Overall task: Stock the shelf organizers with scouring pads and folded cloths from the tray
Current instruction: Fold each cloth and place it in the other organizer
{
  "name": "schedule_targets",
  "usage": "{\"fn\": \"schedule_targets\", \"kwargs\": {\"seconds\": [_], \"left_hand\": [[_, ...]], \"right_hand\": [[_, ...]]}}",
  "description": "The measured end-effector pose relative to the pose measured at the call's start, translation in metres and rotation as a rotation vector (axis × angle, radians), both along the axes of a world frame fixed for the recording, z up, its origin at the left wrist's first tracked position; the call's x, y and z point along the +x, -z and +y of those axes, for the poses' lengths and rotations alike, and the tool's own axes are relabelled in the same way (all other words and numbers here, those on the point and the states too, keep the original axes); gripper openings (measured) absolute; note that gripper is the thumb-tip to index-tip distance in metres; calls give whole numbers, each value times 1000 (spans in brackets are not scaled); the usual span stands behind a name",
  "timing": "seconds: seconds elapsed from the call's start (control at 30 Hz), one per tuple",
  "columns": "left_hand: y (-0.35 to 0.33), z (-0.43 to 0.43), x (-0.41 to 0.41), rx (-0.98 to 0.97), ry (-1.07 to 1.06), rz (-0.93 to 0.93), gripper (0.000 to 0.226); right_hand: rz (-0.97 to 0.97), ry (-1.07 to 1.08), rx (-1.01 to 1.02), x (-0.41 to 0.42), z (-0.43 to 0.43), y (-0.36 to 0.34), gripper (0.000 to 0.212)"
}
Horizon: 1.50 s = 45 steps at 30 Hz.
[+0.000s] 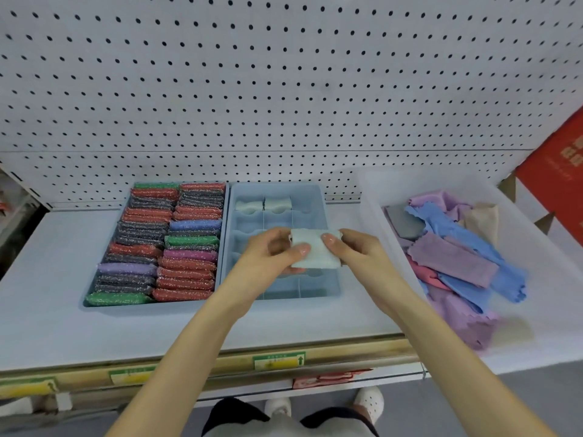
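Note:
A folded white cloth [315, 251] is held between both hands above the blue divided organizer [315, 193]. My left hand [271, 252] pinches its left end, and my right hand [353, 250] pinches its right end. Two rolled white cloths [263, 204] sit in the organizer's back compartments. To its left, a blue organizer [94, 302] is packed with two rows of glittery scouring pads [176, 244] in red, grey, green, blue and purple. On the right, a clear tray [378, 190] holds several loose cloths [454, 260] in blue, purple, pink, grey and beige.
The organizers stand on a pale shelf [50, 263] backed by white pegboard [284, 83]. A red carton [558, 171] stands at the far right behind the tray. Price labels [279, 360] line the shelf's front edge.

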State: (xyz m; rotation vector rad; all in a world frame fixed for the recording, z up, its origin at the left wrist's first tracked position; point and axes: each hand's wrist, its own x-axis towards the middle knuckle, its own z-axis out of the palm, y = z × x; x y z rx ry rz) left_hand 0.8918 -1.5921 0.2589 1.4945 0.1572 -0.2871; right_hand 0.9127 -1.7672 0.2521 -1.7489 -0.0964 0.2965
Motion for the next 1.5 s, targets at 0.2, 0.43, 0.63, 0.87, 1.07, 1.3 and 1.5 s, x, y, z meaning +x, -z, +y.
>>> {"fn": "schedule_targets", "kwargs": {"seconds": [0.2, 0.43, 0.63, 0.87, 1.07, 1.3, 1.5], "left_hand": [[8, 8, 25, 153, 75, -77, 10], [18, 19, 50, 158, 35, -121, 9], [46, 56, 75, 722, -85, -276, 16], [95, 75, 71, 1001, 0, -251, 67], [106, 76, 71, 1062, -24, -301, 71], [110, 75, 67, 1090, -38, -347, 59], [113, 75, 68, 1110, -55, -328, 53]], "right_hand": [[-10, -234, -82, 29, -1, -16, 23], [38, -378, -201, 73, 15, -17, 16], [-106, -194, -529, 147, 15, 1, 11], [-454, -298, -1206, 200, 42, 58, 25], [-562, -454, -1448, 214, 41, 88, 22], [-482, -599, -1387, 226, 48, 97, 15], [-51, -801, -1315, 232, 61, 62, 39]]}}
